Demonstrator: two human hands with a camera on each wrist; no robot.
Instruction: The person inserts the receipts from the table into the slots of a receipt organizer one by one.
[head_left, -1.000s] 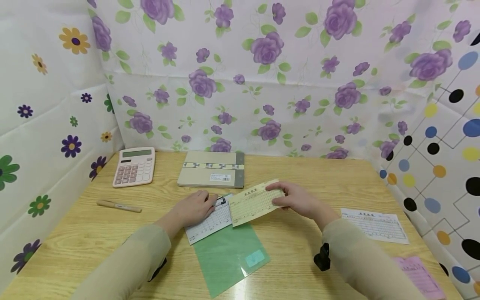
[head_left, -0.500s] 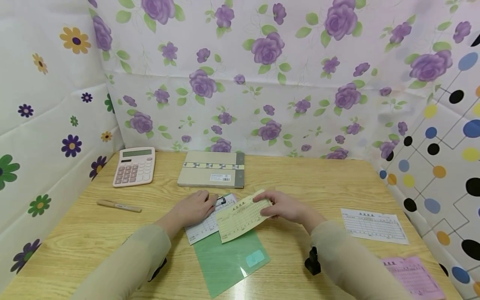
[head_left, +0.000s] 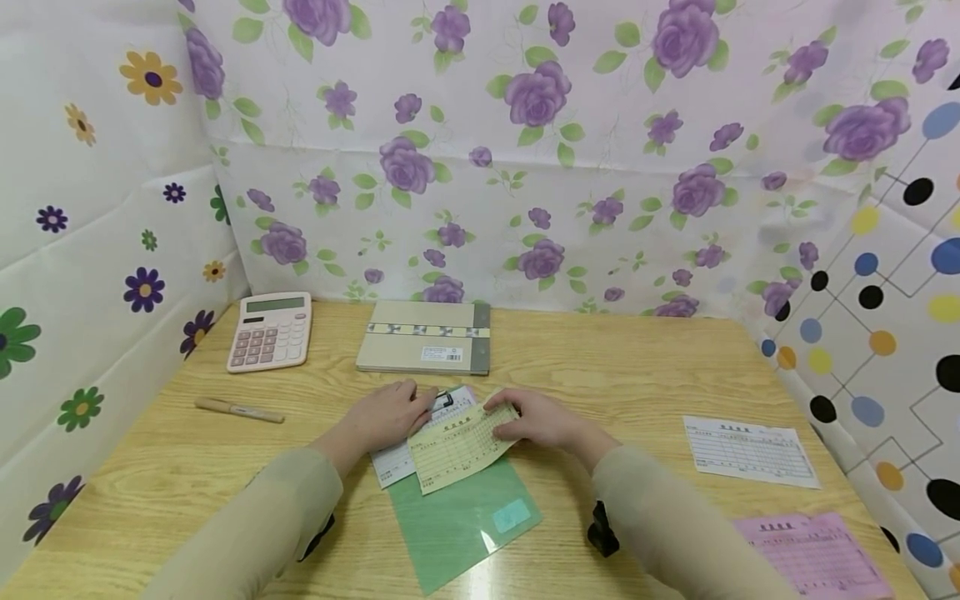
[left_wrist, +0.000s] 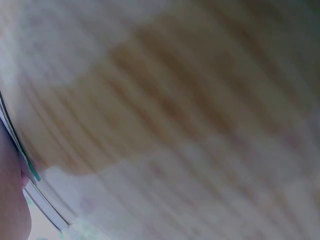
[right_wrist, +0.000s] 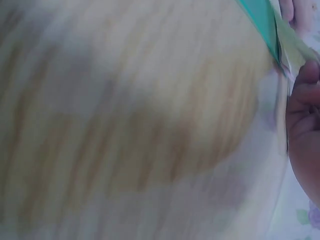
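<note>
Right hand (head_left: 542, 422) pinching gridded yellow slip (head_left: 454, 452), long axis slanting far-right over folder (head_left: 459, 530); left hand (head_left: 385, 416) resting, grip unclear.

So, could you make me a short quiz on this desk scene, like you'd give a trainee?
1. True or false: the calculator lies farther from the person than the pen.
2. What is in the right hand? A) a pink slip, B) a yellow slip, C) a notebook.
3. Fill in: the left hand rests on a ____ printed slip.

Key: 1. True. 2. B. 3. White.
</note>
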